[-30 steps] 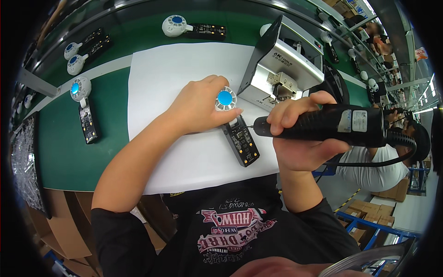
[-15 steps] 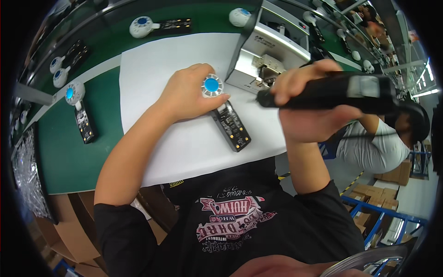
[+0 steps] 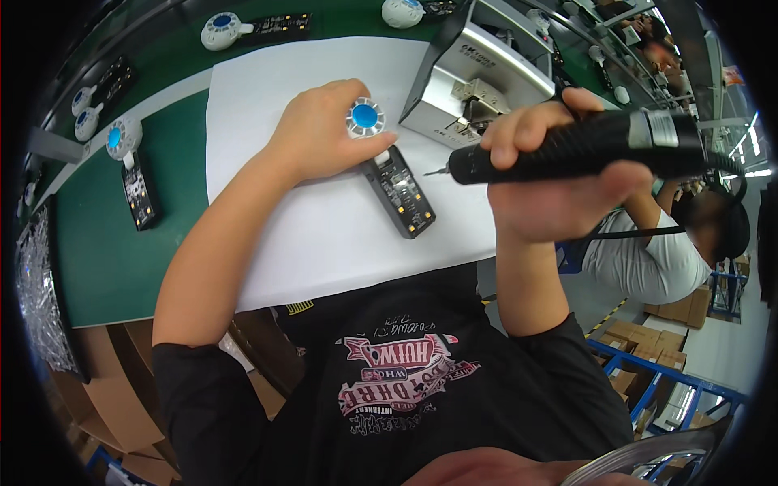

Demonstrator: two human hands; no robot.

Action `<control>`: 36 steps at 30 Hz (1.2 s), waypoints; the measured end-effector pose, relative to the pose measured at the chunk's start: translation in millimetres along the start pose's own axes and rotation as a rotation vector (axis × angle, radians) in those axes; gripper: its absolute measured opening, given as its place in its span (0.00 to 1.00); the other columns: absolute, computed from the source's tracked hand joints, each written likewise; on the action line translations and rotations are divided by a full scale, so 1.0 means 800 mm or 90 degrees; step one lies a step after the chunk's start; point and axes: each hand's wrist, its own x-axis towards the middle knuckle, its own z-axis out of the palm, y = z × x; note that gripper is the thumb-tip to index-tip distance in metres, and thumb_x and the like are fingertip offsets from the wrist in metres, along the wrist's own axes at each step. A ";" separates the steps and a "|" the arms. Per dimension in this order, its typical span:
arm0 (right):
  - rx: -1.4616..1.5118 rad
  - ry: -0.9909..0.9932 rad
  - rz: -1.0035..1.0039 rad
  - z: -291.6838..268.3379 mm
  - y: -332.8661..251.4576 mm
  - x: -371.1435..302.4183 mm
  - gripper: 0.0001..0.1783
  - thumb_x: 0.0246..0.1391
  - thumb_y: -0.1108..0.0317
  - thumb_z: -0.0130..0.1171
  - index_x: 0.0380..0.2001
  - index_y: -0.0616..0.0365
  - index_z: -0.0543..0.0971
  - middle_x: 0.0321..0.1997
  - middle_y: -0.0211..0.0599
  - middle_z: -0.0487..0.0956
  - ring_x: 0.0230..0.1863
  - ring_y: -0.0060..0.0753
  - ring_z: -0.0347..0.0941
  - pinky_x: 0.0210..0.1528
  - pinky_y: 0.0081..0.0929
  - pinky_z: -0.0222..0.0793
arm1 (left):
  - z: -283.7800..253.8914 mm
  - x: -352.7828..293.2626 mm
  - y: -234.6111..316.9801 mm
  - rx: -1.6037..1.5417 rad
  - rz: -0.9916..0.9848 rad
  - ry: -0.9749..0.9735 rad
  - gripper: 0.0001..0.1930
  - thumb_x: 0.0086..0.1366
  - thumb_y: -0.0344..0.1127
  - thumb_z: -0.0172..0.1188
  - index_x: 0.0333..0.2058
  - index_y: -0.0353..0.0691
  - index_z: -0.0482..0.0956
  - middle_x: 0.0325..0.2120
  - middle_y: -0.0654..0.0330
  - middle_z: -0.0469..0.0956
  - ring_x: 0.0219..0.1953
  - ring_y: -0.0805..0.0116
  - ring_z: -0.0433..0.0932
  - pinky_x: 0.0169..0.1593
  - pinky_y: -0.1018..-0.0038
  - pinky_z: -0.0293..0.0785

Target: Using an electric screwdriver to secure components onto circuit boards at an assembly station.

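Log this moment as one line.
left hand: holding white-and-black device | right hand: gripping black corded screwdriver | bit: apart from device | beneath: white sheet

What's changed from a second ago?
The electric screwdriver has backed off rightward: its bit, at the edge of the black circuit board before, now stands apart. Nothing was grabbed or released: your right hand still grips the screwdriver, your left hand the blue-centred round head.

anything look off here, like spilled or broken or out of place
Nothing stands out; no spill shows on the white sheet. The left hand holds a device, and the right hand grips a power screwdriver. The device's circuit board is bare, but so is the left-side device's, so that seems normal.
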 end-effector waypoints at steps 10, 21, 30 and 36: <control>0.058 -0.129 0.000 0.008 0.042 -0.018 0.53 0.55 0.18 0.41 0.62 0.57 0.68 0.34 0.40 0.78 0.29 0.35 0.75 0.35 0.38 0.71 | 0.000 0.000 0.001 0.003 0.022 0.004 0.30 0.53 0.58 0.70 0.39 0.35 0.80 0.34 0.50 0.82 0.38 0.48 0.82 0.43 0.60 0.77; 0.068 -0.150 0.013 0.006 0.052 -0.014 0.51 0.56 0.18 0.40 0.60 0.55 0.69 0.33 0.40 0.78 0.29 0.35 0.75 0.35 0.35 0.70 | 0.000 0.002 0.004 0.008 0.035 0.002 0.27 0.52 0.53 0.72 0.39 0.35 0.79 0.33 0.48 0.82 0.36 0.48 0.81 0.41 0.62 0.77; -0.171 -0.012 -0.178 -0.030 0.000 0.033 0.47 0.59 0.20 0.39 0.55 0.56 0.71 0.30 0.40 0.79 0.26 0.34 0.76 0.33 0.33 0.73 | -0.010 0.002 0.004 0.054 -0.011 -0.017 0.30 0.52 0.57 0.70 0.40 0.35 0.80 0.35 0.47 0.83 0.38 0.48 0.82 0.43 0.60 0.78; -0.455 0.039 -0.174 -0.018 0.009 0.028 0.46 0.61 0.22 0.39 0.57 0.57 0.70 0.28 0.40 0.79 0.26 0.34 0.77 0.31 0.31 0.74 | -0.010 0.002 -0.001 0.058 -0.063 -0.005 0.30 0.52 0.59 0.70 0.41 0.35 0.81 0.35 0.49 0.83 0.38 0.51 0.83 0.43 0.62 0.79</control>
